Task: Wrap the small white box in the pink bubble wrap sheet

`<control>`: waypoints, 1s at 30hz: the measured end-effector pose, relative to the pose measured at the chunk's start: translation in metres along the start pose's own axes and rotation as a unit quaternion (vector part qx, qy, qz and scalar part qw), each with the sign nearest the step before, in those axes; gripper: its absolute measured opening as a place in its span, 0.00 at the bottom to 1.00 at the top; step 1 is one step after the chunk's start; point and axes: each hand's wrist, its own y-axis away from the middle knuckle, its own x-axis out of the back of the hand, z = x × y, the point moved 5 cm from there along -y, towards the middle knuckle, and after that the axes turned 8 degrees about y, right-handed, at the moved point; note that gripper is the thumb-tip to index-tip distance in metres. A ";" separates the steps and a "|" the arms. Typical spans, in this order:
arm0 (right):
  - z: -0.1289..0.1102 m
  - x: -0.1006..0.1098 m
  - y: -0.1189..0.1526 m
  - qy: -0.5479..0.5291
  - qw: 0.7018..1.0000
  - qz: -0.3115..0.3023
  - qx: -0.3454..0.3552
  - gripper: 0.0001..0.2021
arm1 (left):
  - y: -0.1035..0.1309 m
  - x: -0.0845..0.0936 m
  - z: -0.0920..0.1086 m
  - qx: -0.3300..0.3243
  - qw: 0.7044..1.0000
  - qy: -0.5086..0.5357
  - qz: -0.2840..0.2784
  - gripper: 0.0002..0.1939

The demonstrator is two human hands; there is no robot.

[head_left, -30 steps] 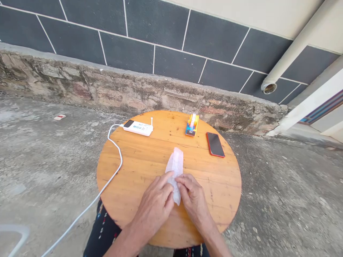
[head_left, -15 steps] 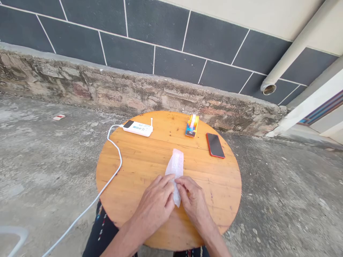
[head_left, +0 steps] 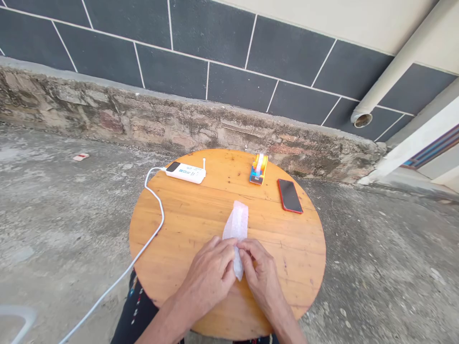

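Left hand (head_left: 208,270): on the wrap (head_left: 238,220); cannot tell if its grip is closed
Right hand (head_left: 263,277): grip pinched on wrap
Handling: press flat, pinch lightly, avoid creases

Soft, bright daylight falls evenly over the scene, with no hard-edged shadows. The round wooden table (head_left: 186,215) has a pale, diffuse sheen, and the smartphone (head_left: 290,196) has a dark, glossy screen. Shade gathers beside the drainpipe (head_left: 389,76) at upper right. The picture is a little soft in fine detail, and print on the white power bank (head_left: 185,172) is hard to read. The wide view makes outer lines lean, and the lower left corner looks blurred.
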 end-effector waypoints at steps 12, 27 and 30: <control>-0.019 0.014 -0.033 0.183 0.977 -0.046 0.098 0.13 | -0.003 0.000 0.001 -0.008 1.000 -0.014 0.000 0.10; -0.033 -0.027 -0.120 0.485 0.741 -0.415 0.208 0.12 | -0.002 -0.002 0.000 0.016 1.000 -0.016 0.006 0.10; -0.021 -0.028 -0.125 0.505 0.738 -0.409 0.182 0.12 | -0.002 -0.003 -0.001 0.016 1.000 -0.005 0.006 0.10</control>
